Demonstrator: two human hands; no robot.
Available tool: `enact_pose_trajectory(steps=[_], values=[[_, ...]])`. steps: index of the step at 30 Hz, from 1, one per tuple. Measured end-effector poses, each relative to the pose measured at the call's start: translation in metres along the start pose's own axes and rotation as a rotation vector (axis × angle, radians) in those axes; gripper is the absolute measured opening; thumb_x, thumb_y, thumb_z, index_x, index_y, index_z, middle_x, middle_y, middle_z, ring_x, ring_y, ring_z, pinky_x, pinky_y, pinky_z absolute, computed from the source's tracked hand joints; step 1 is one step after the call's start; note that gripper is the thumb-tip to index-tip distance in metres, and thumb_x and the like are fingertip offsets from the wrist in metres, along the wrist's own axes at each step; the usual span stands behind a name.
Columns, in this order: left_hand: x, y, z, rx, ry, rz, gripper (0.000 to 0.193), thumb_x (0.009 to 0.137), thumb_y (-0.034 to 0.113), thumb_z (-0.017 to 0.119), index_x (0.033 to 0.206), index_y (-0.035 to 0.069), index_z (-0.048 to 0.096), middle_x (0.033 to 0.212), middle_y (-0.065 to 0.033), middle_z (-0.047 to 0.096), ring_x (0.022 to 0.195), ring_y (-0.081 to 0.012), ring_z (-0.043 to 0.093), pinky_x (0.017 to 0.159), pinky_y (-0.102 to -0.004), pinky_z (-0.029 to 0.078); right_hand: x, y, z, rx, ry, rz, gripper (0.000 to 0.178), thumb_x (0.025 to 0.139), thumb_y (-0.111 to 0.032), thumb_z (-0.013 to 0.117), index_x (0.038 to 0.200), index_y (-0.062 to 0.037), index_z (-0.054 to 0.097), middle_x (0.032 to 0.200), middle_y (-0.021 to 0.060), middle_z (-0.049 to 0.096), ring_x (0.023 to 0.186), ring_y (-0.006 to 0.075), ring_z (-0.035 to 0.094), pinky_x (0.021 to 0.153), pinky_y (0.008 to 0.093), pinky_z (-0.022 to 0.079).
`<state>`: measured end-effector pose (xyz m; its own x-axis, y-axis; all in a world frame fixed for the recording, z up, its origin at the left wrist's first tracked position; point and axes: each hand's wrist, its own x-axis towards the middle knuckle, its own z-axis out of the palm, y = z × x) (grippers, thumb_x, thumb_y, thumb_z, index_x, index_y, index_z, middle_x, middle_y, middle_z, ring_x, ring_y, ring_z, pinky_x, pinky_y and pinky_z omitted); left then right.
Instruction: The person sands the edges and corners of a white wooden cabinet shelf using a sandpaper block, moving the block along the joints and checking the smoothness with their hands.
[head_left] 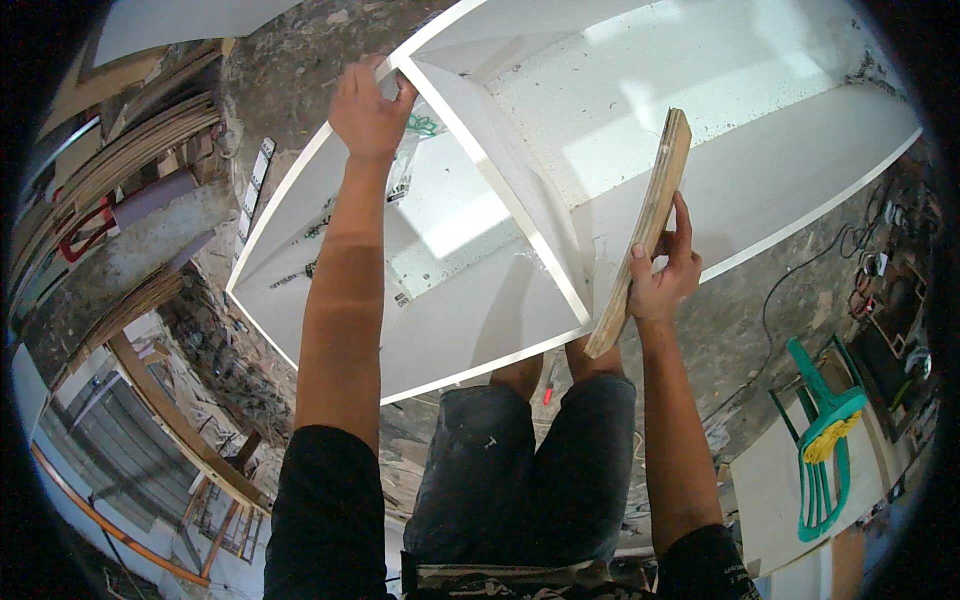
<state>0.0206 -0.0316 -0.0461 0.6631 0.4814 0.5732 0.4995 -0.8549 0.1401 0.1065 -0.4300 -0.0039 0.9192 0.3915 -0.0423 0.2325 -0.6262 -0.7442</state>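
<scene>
A large white open box [488, 178], like a cabinet carcass, lies on the floor before me with its open side up. One divider splits its inside into a smaller left compartment and a larger right one. My left hand [368, 110] grips the box's far rim, close to where the divider meets it, its fingers curled over the edge. In my right hand [664, 274] is a long plywood strip [655, 200], held tilted with the thumb on one side. Its lower end hangs by the near rim, beside the divider's near end; whether they touch I cannot tell.
Crumpled clear plastic [403, 165] lies inside the left compartment. Stacked boards [150, 150] and a wooden frame [185, 420] stand at left. To the right are a black cable [790, 268] and a green plastic object with yellow bristles [832, 432]. A small red item [548, 395] lies between my legs.
</scene>
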Motion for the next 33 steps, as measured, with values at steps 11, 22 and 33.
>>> enact_pose_trajectory(steps=[11,22,33], values=[[-0.002,-0.003,-0.004,-0.016,-0.069,-0.026,0.041,0.072,0.027,0.079,0.108,0.010,0.067,0.093,-0.0090,0.066,0.081,-0.0314,0.067,0.068,-0.0406,0.055,-0.003,-0.002,0.000,-0.086,-0.019,0.067,0.088,0.066,-0.038,0.078,0.147,-0.0203,0.049,0.090,0.0031,0.073,0.074,0.0175,0.064,0.085,0.0332,0.041],[-0.003,-0.005,-0.009,-0.051,-0.067,0.007,0.033,0.081,0.021,0.077,0.110,0.011,0.065,0.094,-0.0089,0.065,0.081,-0.0326,0.066,0.066,-0.0416,0.053,0.001,-0.005,-0.001,-0.098,-0.046,0.108,0.089,0.066,-0.041,0.078,0.148,-0.0219,0.048,0.086,0.0031,0.072,0.072,0.0171,0.063,0.084,0.0342,0.041],[-0.001,-0.003,-0.011,-0.042,-0.086,0.035,0.034,0.083,0.023,0.076,0.113,0.009,0.065,0.097,-0.0129,0.067,0.083,-0.0343,0.068,0.069,-0.0414,0.055,0.002,-0.006,0.000,-0.044,-0.015,0.064,0.085,0.068,-0.040,0.077,0.146,-0.0219,0.050,0.084,0.0028,0.072,0.067,0.0153,0.062,0.081,0.0321,0.042]])
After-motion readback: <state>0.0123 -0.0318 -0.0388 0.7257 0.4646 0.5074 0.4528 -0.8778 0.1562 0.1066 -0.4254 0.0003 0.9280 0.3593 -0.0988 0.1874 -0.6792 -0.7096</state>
